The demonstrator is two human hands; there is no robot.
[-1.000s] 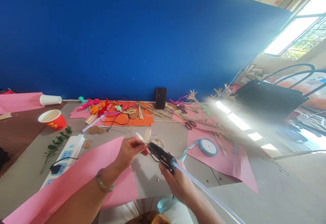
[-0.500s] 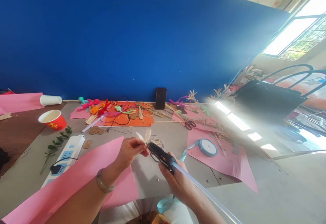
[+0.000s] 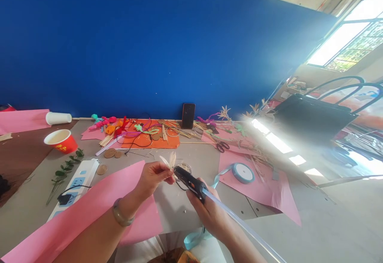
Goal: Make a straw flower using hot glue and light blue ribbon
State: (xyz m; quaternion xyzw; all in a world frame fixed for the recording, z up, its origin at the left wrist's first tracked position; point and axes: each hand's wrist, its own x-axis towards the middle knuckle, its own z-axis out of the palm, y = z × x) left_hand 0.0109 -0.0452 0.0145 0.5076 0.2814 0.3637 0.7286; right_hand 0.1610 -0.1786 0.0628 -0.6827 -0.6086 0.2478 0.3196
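My left hand pinches a small cream petal piece just above a pink paper sheet. My right hand grips a black glue gun with a clear glue stick running back out of it. The gun's nozzle points at the base of the petal piece, right at my left fingertips. A coil of thin wire lies on the table just behind the nozzle.
A white power strip with a black plug lies left, beside a green leafy sprig and a red paper cup. A blue ribbon roll, scissors, a dark phone propped upright and an orange sheet with craft scraps lie further back.
The view has shifted slightly. Both hands stay where they were, with the glue gun's nozzle against the petal piece.
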